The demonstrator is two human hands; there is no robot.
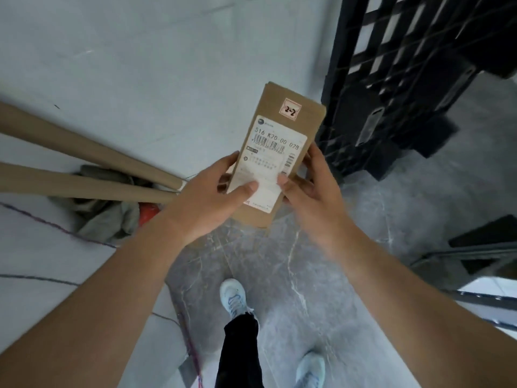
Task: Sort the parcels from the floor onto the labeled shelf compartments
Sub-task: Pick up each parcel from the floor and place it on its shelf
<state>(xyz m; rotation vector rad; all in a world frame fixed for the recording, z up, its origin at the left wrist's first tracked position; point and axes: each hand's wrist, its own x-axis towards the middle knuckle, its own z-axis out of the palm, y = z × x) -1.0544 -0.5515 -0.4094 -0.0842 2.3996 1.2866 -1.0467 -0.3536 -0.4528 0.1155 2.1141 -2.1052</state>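
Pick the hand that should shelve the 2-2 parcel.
Right, probably. Both hands grip the parcel, left hand and right hand, but the dark rack stands on the right side, nearer the right hand. Compartment labels aren't readable.

Even, soft daylight, no hard shadows. Parcel label (270, 161) sharp near centre; beyond it dark rack (391, 65) motion-blurred, edges bowed by wide-angle lens. Mild compression smear.

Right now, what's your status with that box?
Both hands, left and right, gripping the brown parcel. Small sticker reads 2-2. Parcel off the floor, not yet shelved. Black rack just right.
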